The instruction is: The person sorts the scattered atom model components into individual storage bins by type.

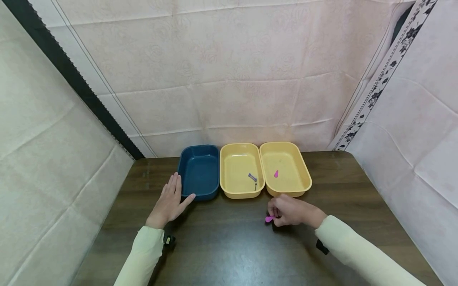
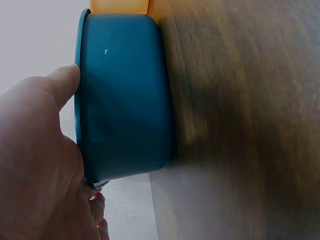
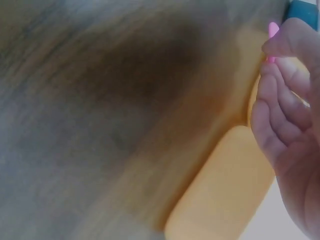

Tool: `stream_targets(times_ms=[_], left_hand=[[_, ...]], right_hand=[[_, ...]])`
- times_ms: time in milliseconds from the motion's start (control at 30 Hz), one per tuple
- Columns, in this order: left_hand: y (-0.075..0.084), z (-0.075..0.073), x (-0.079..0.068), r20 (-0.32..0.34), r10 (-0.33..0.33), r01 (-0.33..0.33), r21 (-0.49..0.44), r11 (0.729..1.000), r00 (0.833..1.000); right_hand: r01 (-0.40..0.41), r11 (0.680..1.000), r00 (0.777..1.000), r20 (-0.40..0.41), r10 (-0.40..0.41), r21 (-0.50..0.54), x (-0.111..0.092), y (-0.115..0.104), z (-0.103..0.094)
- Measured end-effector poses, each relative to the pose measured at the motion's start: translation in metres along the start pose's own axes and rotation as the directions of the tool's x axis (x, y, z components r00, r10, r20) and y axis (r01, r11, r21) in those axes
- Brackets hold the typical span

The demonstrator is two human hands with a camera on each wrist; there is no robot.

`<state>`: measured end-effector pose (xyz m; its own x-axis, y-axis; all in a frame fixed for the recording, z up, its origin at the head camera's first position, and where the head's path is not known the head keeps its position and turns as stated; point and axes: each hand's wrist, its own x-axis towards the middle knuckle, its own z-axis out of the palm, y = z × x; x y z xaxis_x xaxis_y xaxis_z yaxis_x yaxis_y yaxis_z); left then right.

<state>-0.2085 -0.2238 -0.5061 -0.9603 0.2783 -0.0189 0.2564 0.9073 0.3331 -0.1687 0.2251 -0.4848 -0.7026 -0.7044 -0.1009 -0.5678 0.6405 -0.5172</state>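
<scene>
My right hand (image 1: 292, 210) pinches a small pink piece (image 1: 269, 219) with a rounded end between thumb and forefinger, low over the table in front of the trays. In the right wrist view the pink piece (image 3: 273, 30) sticks out past the thumb. My left hand (image 1: 169, 204) rests at the near left corner of a blue tray (image 1: 199, 172), fingers straight and thumb at its rim. A similar pink piece (image 1: 276, 174) lies in the right yellow tray (image 1: 291, 183). The middle yellow tray (image 1: 234, 169) holds a greyish-purple bar-shaped piece (image 1: 252, 177) and a thin dark screw-like piece (image 1: 255, 186).
The three trays stand side by side along the back of a dark wooden table (image 1: 218, 250). Pale patterned cloth (image 1: 222, 71) hangs behind them, with more cloth at the left and right sides.
</scene>
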Motion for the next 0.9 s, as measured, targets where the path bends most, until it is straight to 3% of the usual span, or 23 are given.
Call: stream_targets(times_ms=[133, 433, 900], left_hand=[[0.000, 0.000, 0.000, 0.000, 0.001, -0.001, -0.002, 1.000, 1.000], [0.002, -0.001, -0.001, -0.007, 0.007, -0.007, 0.005, 1.000, 1.000], [0.002, -0.002, -0.002, -0.003, 0.007, -0.007, -0.002, 1.000, 1.000]], right_hand=[[-0.012, 1.000, 1.000, 0.002, 0.012, 0.017, -0.002, -0.006, -0.009], [0.048, 0.998, 0.997, -0.061, -0.050, -0.030, -0.003, -0.013, -0.032], [0.020, 0.998, 0.991, -0.134, -0.027, -0.054, -0.003, -0.007, -0.065]])
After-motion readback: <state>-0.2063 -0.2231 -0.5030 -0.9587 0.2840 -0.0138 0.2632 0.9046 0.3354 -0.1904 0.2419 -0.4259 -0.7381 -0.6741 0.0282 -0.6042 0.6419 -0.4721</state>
